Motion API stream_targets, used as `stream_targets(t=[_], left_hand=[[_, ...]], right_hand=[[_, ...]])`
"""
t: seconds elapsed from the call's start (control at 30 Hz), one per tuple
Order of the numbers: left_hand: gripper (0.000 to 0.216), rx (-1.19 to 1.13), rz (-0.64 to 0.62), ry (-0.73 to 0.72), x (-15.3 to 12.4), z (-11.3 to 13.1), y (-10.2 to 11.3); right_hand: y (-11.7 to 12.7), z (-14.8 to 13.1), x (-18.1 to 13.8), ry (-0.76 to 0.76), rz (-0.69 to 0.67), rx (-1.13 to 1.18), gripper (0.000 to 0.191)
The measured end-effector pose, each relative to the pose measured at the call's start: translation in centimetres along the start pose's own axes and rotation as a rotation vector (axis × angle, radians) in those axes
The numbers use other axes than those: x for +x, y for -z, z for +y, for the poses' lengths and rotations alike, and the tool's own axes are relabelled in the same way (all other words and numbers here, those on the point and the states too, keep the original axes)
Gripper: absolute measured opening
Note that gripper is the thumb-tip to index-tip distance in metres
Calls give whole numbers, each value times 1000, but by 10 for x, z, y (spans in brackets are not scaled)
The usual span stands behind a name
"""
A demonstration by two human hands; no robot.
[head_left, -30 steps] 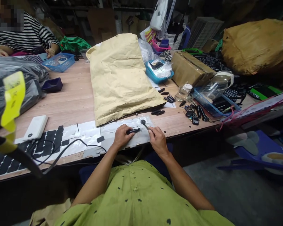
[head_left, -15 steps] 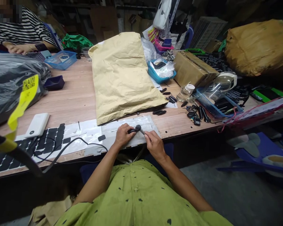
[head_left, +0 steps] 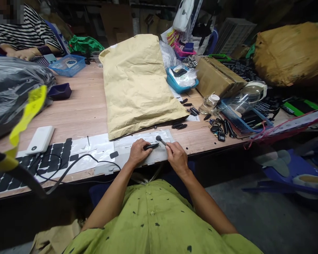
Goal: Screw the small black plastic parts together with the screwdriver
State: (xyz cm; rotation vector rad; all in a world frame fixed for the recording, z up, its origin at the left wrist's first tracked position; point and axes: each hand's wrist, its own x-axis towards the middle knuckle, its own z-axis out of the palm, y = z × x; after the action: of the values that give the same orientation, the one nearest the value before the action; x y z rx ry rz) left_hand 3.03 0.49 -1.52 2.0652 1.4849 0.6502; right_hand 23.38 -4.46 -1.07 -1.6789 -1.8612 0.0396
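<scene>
Head view: left hand [head_left: 138,151] holds black piece [head_left: 152,145], right hand [head_left: 177,155] slim tool [head_left: 159,138].

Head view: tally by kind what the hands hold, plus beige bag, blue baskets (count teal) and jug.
Tool in right hand: tool, 1
Black piece in left hand: 1
Beige bag: 1
Blue baskets: 3
Jug: 1
Total: 7
</scene>
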Motion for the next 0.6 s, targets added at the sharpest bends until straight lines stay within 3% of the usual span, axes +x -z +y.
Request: stream_targets(t=[0.23,0.6], left_hand=[[24,-26,-11,-33,-1,-7,0],[38,13,-41,-45,-2,-8,6]], right_hand=[[-13,35,15,-104,28,-227,21],[-21,25,11,-120,83,-314,19]])
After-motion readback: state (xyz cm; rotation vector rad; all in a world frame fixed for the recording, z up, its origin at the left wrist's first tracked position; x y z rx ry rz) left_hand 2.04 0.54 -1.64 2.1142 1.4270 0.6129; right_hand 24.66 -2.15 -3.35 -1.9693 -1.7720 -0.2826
